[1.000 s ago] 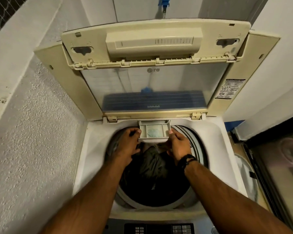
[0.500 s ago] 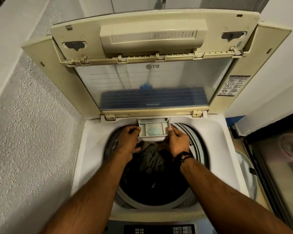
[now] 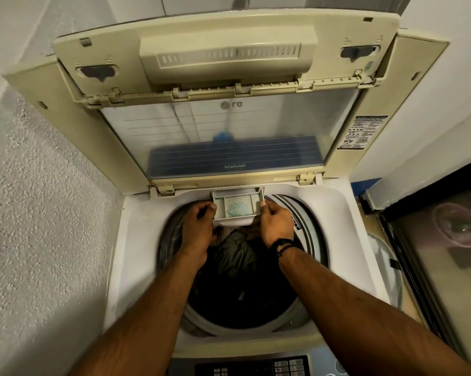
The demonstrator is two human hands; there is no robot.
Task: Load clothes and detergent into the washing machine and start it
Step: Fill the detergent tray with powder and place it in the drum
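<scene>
A top-loading washing machine stands with its lid folded up against the wall. Dark and olive clothes lie in the drum. At the drum's far rim a small grey detergent drawer sticks partly out of its slot, with bluish powder in its compartment. My left hand grips the drawer's left side and my right hand grips its right side. A dark band circles my right wrist. The control panel shows at the bottom edge.
A rough textured wall stands close on the left. A dark glass-fronted unit reflecting a pink shape sits on the right. A white hose lies between it and the machine. White walls rise behind.
Both hands have slid the detergent drawer further back into its slot under the lid hinge. My view has moved closer to the machine.
</scene>
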